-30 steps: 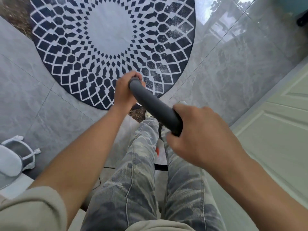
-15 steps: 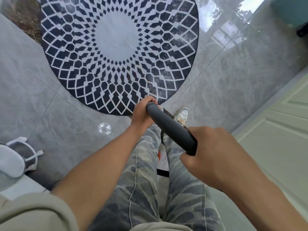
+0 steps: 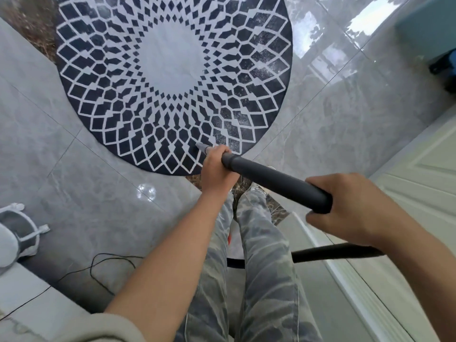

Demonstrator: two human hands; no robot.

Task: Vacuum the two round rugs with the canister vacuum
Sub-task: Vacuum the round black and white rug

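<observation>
A round black-and-white patterned rug (image 3: 172,77) lies on the grey tile floor ahead of me. I hold the dark grey vacuum wand (image 3: 276,182) with both hands. My left hand (image 3: 217,169) grips its lower part near the rug's near edge. My right hand (image 3: 350,208) grips its upper end. The wand's pale tip (image 3: 202,147) shows just past my left hand, over the rug's edge. A black hose (image 3: 328,253) runs behind my legs. The canister is out of sight. A second rug is not visible.
A pale door (image 3: 419,188) stands to the right. A white stand or fan base (image 3: 17,233) sits at the left, with a thin black cord (image 3: 98,262) across the floor. A dark blue object (image 3: 444,65) is at the far right.
The view has backed away from the rug, showing more of it. Both hands and the wand shifted right and lower in the view, and the wand's tip now shows at the rug's near edge.
</observation>
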